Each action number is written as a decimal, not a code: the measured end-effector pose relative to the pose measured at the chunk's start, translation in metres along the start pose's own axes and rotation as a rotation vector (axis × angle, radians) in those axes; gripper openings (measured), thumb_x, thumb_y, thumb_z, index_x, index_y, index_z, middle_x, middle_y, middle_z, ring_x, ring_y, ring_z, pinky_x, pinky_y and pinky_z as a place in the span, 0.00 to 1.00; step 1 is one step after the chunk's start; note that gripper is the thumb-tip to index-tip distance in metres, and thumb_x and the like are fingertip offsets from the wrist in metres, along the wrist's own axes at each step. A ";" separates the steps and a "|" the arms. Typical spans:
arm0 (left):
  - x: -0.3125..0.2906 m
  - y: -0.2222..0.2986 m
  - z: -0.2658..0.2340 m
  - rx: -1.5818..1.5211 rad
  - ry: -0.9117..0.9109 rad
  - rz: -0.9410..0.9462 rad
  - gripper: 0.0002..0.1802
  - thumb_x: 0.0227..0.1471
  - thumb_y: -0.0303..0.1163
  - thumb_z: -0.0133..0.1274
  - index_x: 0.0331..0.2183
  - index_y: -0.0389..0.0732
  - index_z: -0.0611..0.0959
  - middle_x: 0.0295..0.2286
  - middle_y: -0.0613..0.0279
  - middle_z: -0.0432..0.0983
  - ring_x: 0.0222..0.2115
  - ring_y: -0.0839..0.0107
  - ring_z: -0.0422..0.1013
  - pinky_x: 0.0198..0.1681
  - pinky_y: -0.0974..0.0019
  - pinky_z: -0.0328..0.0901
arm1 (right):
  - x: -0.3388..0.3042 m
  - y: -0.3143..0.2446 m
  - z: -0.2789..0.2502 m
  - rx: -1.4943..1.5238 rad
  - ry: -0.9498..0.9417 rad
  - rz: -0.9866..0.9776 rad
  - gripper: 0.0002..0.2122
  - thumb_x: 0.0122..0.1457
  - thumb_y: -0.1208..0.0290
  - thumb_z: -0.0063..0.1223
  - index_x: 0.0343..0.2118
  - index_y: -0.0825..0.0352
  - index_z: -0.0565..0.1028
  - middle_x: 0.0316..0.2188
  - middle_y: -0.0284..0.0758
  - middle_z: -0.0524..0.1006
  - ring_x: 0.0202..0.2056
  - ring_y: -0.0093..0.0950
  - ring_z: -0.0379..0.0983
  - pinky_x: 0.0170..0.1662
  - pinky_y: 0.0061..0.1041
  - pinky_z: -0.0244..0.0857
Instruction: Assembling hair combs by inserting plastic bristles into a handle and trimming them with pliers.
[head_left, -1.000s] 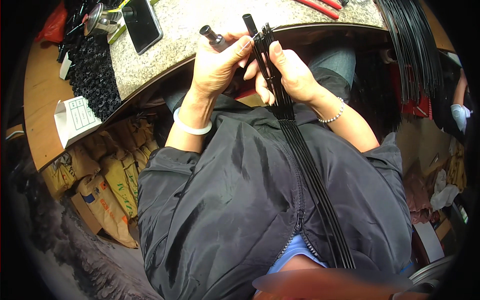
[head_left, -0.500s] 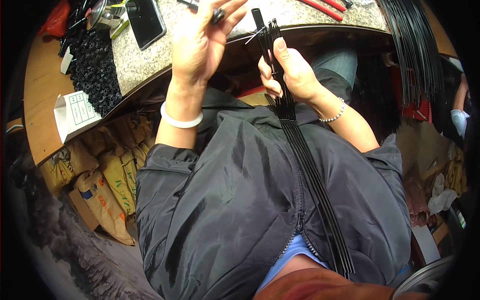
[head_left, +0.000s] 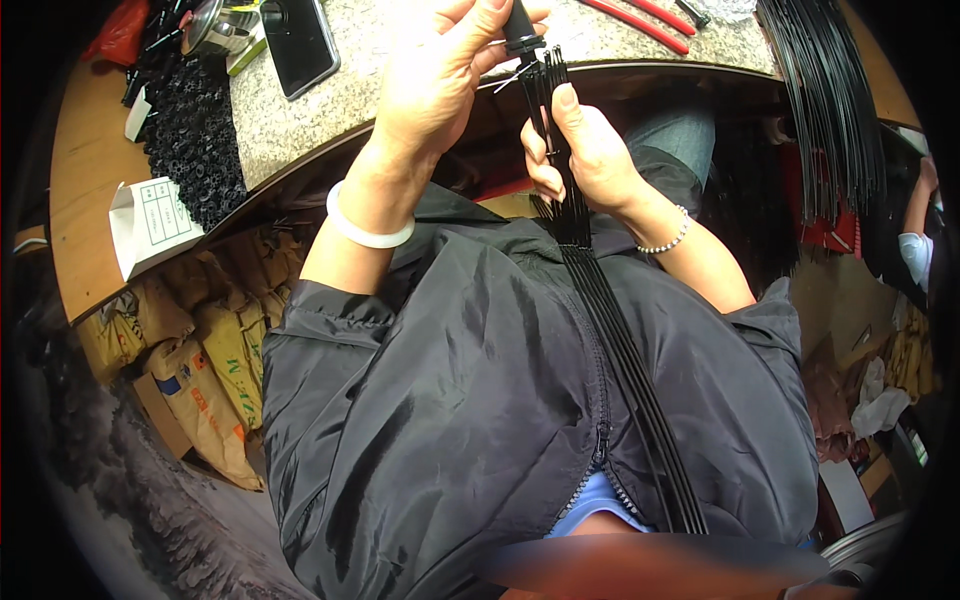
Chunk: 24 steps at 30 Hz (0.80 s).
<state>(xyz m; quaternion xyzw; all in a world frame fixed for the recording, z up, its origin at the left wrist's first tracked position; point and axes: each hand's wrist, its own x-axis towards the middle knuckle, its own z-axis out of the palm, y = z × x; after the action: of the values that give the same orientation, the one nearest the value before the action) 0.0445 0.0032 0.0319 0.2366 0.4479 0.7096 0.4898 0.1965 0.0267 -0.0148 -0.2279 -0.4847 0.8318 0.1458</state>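
Observation:
A long bundle of thin black ribs [head_left: 632, 375], looking like a folded umbrella frame, runs from the bench edge down over my dark jacket. My right hand [head_left: 597, 150] is closed round its upper part, thumb on top. At the frame's top end, my left hand [head_left: 432, 95] pinches a black plastic piece [head_left: 520, 30] with a ringed collar. The piece lines up with the frame's tube; how far it sits on the tube is hidden. Thin pale strands [head_left: 512, 78] stick out sideways just below the collar.
On the stone-topped bench [head_left: 290, 135] lie a phone [head_left: 298, 48] and red-handled pliers [head_left: 650, 20]. Small black rings [head_left: 190, 150] are heaped at left beside a white box [head_left: 155, 225]. Black rods [head_left: 825, 110] hang over the right edge. Sacks [head_left: 205, 390] stand below; another person's arm [head_left: 915, 215] shows far right.
My left hand has moved right and brought the black plastic piece to the top of the frame's tube, which was uncovered before. My right hand keeps its grip almost unmoved.

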 end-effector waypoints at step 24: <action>0.001 -0.001 -0.003 0.039 -0.173 -0.054 0.21 0.53 0.27 0.48 0.48 0.32 0.67 0.37 0.56 0.72 0.39 0.70 0.70 0.46 0.68 0.64 | 0.000 -0.003 -0.003 0.004 -0.013 -0.015 0.29 0.58 0.41 0.25 0.20 0.65 0.66 0.09 0.31 0.64 0.10 0.20 0.59 0.16 0.17 0.58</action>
<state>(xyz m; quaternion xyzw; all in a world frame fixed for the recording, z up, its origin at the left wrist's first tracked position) 0.0421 0.0032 0.0293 0.2943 0.4242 0.6640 0.5409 0.1984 0.0300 -0.0133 -0.2185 -0.4857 0.8332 0.1492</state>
